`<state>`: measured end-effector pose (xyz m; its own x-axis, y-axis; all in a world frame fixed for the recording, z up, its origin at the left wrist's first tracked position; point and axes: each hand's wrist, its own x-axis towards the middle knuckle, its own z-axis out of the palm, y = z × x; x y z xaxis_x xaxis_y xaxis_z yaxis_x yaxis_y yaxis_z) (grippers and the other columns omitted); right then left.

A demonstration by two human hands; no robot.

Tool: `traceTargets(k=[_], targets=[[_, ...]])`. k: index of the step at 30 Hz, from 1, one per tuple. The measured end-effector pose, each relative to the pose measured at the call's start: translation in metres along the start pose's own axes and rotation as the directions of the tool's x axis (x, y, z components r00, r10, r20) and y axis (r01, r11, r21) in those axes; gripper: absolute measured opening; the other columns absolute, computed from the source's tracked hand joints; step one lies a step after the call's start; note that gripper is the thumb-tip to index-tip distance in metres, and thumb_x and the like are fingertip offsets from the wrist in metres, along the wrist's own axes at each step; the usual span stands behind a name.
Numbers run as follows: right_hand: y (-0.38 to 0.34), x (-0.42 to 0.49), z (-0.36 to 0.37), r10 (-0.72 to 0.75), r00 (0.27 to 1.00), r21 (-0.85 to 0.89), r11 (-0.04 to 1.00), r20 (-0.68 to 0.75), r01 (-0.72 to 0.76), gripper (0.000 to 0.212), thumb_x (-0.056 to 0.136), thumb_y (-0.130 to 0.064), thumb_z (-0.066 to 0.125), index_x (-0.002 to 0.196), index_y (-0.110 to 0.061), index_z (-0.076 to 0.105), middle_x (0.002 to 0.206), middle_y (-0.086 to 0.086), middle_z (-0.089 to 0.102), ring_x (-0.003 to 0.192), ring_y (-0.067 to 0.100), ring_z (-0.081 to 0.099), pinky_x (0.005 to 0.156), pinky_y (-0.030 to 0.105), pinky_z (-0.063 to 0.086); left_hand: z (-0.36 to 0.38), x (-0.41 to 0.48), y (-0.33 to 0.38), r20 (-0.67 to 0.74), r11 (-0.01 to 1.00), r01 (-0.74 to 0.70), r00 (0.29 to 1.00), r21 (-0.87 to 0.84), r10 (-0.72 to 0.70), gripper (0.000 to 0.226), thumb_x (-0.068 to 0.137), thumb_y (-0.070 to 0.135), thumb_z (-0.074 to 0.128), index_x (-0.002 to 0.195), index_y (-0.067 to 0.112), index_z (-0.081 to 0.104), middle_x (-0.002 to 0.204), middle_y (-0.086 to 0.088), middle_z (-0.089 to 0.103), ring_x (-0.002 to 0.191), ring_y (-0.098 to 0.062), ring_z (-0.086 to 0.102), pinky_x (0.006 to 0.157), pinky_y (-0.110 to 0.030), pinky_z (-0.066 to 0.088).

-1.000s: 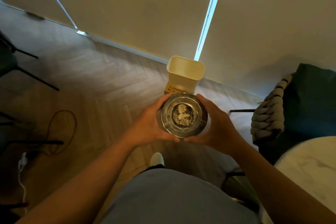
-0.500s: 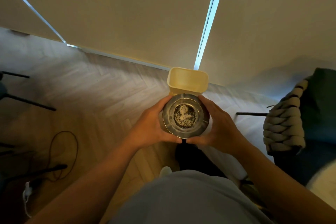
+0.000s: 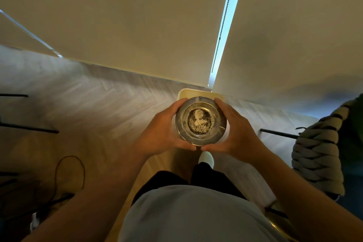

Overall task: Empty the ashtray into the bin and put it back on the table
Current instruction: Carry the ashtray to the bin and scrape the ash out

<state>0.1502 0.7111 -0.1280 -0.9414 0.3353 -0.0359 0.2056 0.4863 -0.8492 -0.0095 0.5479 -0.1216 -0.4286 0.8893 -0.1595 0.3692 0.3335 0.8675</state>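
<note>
A round metal ashtray (image 3: pixel 200 135) with dark speckled ash in its middle is held level in front of me. My left hand (image 3: pixel 163 133) cups its left side and my right hand (image 3: pixel 235 133) cups its right side, thumbs meeting at the near rim. Just beyond and below it, a cream-coloured bin (image 3: pixel 184 93) stands on the floor against the blinds; only its far rim and left corner show, the rest hidden by the ashtray and my hands.
Pale roller blinds (image 3: pixel 137 15) rise right behind the bin. A chair with a chunky knitted cushion (image 3: pixel 318 153) stands at the right. Black metal legs (image 3: pixel 29 127) and a looped black cable (image 3: pixel 68 173) lie on the wooden floor at the left.
I have come closer to the bin: the ashtray, still level in both hands, now overlaps most of the bin's opening. The blinds fill more of the view.
</note>
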Motion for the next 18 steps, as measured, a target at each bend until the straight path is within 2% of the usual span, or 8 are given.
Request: traceTargets(k=[5,9,11,15,17,18], targets=[[0.011,0.029,-0.003,0.04,0.999,0.005,0.999,-0.02,-0.039,0.116,0.056,-0.051,0.086,0.147,-0.008,0.027,0.139,-0.003,0.046,0.122,-0.007,0.041,0.1,0.001,0.031,-0.013,0.035,-0.013,0.032,1.0,-0.012,0.999,-0.023,0.013,0.111,0.048,0.043,0.096,0.141,0.037,0.038,0.13,0.019,0.057,0.123,-0.003,0.053,0.097,-0.018,0.046],[0.019,0.052,0.009,0.097,0.993,0.026,0.995,-0.064,-0.096,0.114,0.056,-0.056,0.083,0.147,-0.021,0.024,0.136,-0.013,0.042,0.123,-0.02,0.036,0.1,0.0,0.031,-0.024,0.063,-0.038,0.079,0.998,-0.036,0.996,-0.049,0.04,0.109,0.051,0.041,0.096,0.143,0.035,0.038,0.132,0.019,0.056,0.125,-0.006,0.053,0.096,-0.018,0.047],[0.023,0.06,0.017,0.133,0.989,0.029,0.991,-0.067,-0.131,0.115,0.055,-0.055,0.084,0.147,-0.02,0.023,0.136,-0.014,0.041,0.123,-0.02,0.035,0.101,0.0,0.031,-0.028,0.074,-0.053,0.109,0.998,-0.04,0.993,-0.048,0.045,0.111,0.051,0.042,0.096,0.144,0.031,0.038,0.133,0.018,0.056,0.126,-0.005,0.052,0.098,-0.02,0.047],[0.041,0.076,0.04,0.209,0.972,0.051,0.978,-0.112,-0.204,0.116,0.057,-0.055,0.08,0.148,-0.007,0.027,0.139,-0.006,0.045,0.125,-0.003,0.042,0.104,0.006,0.034,-0.035,0.101,-0.093,0.198,0.998,-0.049,0.979,-0.035,0.055,0.118,0.046,0.041,0.098,0.145,0.024,0.038,0.135,0.014,0.055,0.127,-0.004,0.05,0.103,-0.025,0.045],[0.054,0.086,0.051,0.314,0.94,0.139,0.945,-0.132,-0.296,0.102,0.065,-0.049,0.077,0.146,-0.006,0.033,0.138,-0.001,0.052,0.124,0.006,0.051,0.105,0.019,0.042,-0.035,0.115,-0.117,0.236,0.998,-0.049,0.97,-0.032,0.055,0.12,0.043,0.04,0.099,0.145,0.022,0.039,0.134,0.012,0.056,0.126,-0.003,0.051,0.103,-0.026,0.045],[0.061,0.091,0.055,0.381,0.916,0.208,0.913,-0.128,-0.351,0.087,0.073,-0.04,0.076,0.144,-0.007,0.037,0.136,0.003,0.056,0.121,0.01,0.056,0.104,0.026,0.046,-0.034,0.12,-0.127,0.25,0.998,-0.052,0.967,-0.024,0.056,0.12,0.042,0.041,0.098,0.145,0.021,0.039,0.134,0.011,0.057,0.126,-0.002,0.051,0.103,-0.027,0.045]])
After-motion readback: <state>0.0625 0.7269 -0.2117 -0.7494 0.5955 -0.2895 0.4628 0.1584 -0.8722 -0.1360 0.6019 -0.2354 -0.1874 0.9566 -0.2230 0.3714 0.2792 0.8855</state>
